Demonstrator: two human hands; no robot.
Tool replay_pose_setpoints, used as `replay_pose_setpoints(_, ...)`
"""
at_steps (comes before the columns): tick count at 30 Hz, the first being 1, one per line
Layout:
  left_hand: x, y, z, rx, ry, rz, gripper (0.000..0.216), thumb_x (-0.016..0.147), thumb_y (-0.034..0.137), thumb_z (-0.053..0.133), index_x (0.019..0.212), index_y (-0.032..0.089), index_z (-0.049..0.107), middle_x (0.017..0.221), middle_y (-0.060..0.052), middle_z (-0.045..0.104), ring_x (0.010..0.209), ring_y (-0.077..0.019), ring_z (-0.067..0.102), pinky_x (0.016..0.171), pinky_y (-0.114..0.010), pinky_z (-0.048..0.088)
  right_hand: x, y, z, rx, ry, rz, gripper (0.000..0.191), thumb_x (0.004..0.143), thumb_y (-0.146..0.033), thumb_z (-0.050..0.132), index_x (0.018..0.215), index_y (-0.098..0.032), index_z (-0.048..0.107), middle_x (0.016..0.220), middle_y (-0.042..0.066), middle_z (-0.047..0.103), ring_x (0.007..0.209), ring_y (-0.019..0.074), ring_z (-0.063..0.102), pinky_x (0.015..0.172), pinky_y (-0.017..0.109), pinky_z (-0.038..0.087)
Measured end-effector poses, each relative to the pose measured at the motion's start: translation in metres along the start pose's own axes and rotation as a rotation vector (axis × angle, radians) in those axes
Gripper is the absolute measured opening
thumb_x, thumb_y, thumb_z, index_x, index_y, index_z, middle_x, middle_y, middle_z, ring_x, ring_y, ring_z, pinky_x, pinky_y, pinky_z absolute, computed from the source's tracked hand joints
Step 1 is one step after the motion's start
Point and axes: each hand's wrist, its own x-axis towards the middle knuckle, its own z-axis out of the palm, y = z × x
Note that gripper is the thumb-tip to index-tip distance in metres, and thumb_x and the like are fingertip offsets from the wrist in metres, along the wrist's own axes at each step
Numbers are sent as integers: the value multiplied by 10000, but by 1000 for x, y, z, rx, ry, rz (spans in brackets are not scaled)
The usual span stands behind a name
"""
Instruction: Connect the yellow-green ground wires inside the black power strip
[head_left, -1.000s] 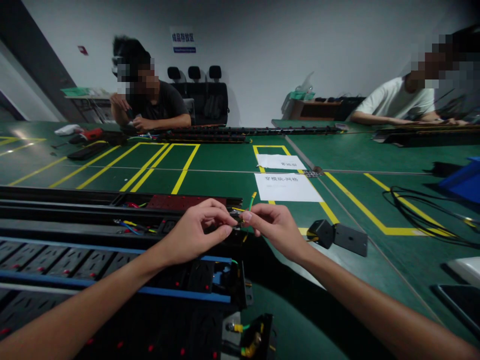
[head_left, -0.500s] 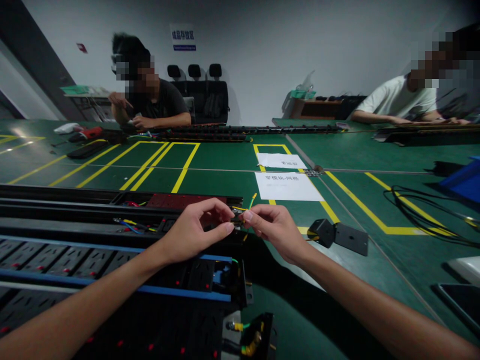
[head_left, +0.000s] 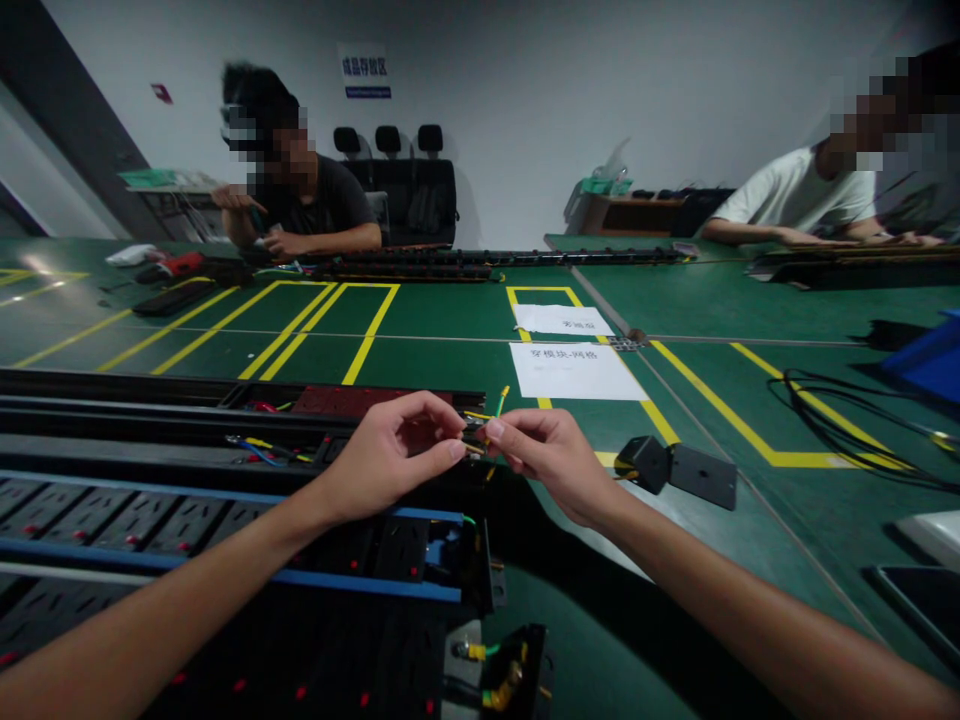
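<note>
Between the thumb and fingers of my right hand (head_left: pixel 559 462) is a yellow-green wire (head_left: pixel 502 402), its yellow tip pointing up. My left hand (head_left: pixel 401 448) is closed in a pinch just left of it. Something small and metallic shows at its fingertips, too small to name. Both hands are over the right end of a black rail (head_left: pixel 180 415). Loose wires (head_left: pixel 259 447) with blue, yellow and red parts lie on the rails, left of my left hand. Under my left forearm runs a power strip (head_left: pixel 135 520) with black sockets, red dots and blue edges.
A black box with a flat plate (head_left: pixel 703 477) lies right of my right hand. Paper sheets (head_left: pixel 577 372) lie ahead on the green table (head_left: pixel 450 340). Black cables (head_left: pixel 832 420) are coiled at the right. Two people (head_left: pixel 322 205) sit across the table, near long black strips (head_left: pixel 420 268).
My hands stay almost in place, with the wire leaning slightly further left. The brass-coloured bit near my left fingertips shows more clearly now.
</note>
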Motion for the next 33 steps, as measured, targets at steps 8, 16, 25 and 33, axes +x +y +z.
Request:
replay_pose_setpoints(8,-1,-1,1,12,-27,17,227,836,337,753,947,162,661,853,-7,679,707,-97,587,667,-230,504,0,0,-1,4,-8,4,309,782,-507,767,745,-200,781,634,17,648,521,95,402,476,250,280)
replay_pose_setpoints(16,-2,0,3,26,-66,30,214,843,317,756,945,164,648,890,-11,677,802,-121,629,751,-262,513,-2,-3,0,52,-44,-92,238,789,-419,796,670,-216,758,712,6,590,642,117,478,550,264,348)
replay_pose_setpoints(25,-1,-4,7,-129,-149,-52,311,793,311,802,914,177,549,868,17,624,819,-121,612,756,-266,494,-7,-6,7,18,-64,-197,207,814,-419,790,723,-233,795,679,6,587,674,141,485,610,291,372)
replay_pose_setpoints(33,-1,-4,7,-131,-146,-44,278,769,235,815,892,167,577,838,32,598,783,-102,583,721,-241,465,-8,-5,8,10,-104,-205,293,857,-453,750,686,-215,752,660,-17,499,642,126,414,603,292,324)
